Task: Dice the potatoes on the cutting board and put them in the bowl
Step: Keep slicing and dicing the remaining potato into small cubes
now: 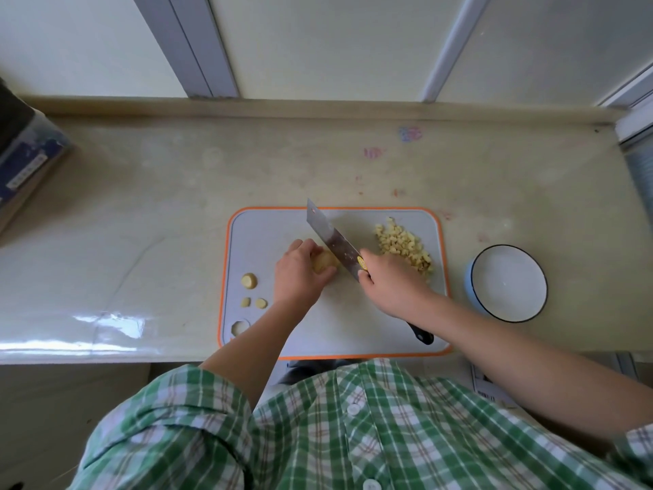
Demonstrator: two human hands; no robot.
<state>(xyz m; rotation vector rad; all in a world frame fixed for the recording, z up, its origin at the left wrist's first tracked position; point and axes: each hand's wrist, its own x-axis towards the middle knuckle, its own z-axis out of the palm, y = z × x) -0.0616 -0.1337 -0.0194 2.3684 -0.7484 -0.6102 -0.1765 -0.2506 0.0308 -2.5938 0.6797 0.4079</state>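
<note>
A grey cutting board (353, 327) with an orange rim lies on the counter. My left hand (300, 274) grips a peeled potato piece (324, 261) near the board's middle. My right hand (392, 281) holds the cleaver (334, 242) by its black handle, with the blade standing right beside the potato. A heap of diced potato (403, 247) sits at the board's far right. Three small potato ends (249, 280) lie at the board's left. The white bowl (509, 282) with a blue outside stands right of the board, with nothing in it.
The beige counter (176, 213) ends at a raised back ledge under a window frame. A blue box (24, 164) stands at the far left. The counter's front edge runs just below the board. A window rail borders the right end.
</note>
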